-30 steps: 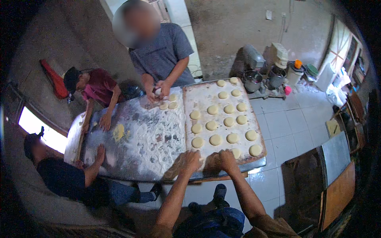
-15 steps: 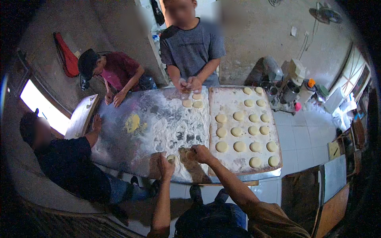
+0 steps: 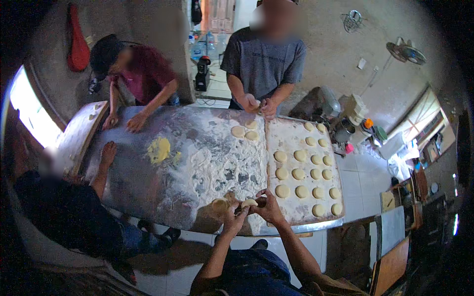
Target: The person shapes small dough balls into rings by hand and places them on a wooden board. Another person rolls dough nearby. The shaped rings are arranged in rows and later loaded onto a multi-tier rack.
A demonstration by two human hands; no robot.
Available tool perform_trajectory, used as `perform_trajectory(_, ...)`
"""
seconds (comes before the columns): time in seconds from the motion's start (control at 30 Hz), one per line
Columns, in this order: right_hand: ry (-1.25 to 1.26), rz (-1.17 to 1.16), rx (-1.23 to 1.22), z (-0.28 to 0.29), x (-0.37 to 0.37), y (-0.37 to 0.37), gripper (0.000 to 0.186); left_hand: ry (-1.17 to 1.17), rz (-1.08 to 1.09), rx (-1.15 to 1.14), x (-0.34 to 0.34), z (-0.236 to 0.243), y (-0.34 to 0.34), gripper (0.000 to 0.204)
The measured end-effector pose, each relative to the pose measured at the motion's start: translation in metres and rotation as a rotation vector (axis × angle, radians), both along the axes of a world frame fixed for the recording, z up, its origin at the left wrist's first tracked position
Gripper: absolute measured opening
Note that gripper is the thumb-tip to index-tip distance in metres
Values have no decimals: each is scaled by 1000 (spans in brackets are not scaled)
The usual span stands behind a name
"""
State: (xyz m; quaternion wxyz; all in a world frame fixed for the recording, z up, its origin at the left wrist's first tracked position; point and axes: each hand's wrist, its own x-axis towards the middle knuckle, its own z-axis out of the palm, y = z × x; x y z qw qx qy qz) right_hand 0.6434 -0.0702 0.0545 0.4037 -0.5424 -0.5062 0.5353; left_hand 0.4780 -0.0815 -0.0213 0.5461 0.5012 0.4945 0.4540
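A small pale dough round [image 3: 249,203] is held between my two hands above the near edge of the floured table. My left hand [image 3: 235,218] grips its left side with the fingers closed. On its other side, my right hand [image 3: 269,209] pinches the edge between thumb and fingers. Just left of my left hand, a shadowed dough round [image 3: 219,205] lies on the flour. To the right, a floured board [image 3: 291,137] carries several flat dough rounds in rows.
Across the table, a person in a grey shirt [image 3: 266,61] works with both hands near some dough rounds [image 3: 238,131]. Two people stand along the left side, hands at the table. Yellow powder [image 3: 159,150] lies on the dark tabletop [image 3: 128,167]. Pots [image 3: 344,130] stand beyond the board.
My hands have come together, the left moving right, and now hold a dough round between them. The person opposite has shifted their hands slightly. The view has turned a little.
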Motion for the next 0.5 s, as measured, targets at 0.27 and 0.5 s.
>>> perform_trajectory(0.27,-165,-144,91,-8,-3,-22,63,122,-24,41,11,0,6,27)
perform_trajectory(0.5,223,103,-17,-8,20,-28,46,-1013,-195,-510,8,-3,4,53)
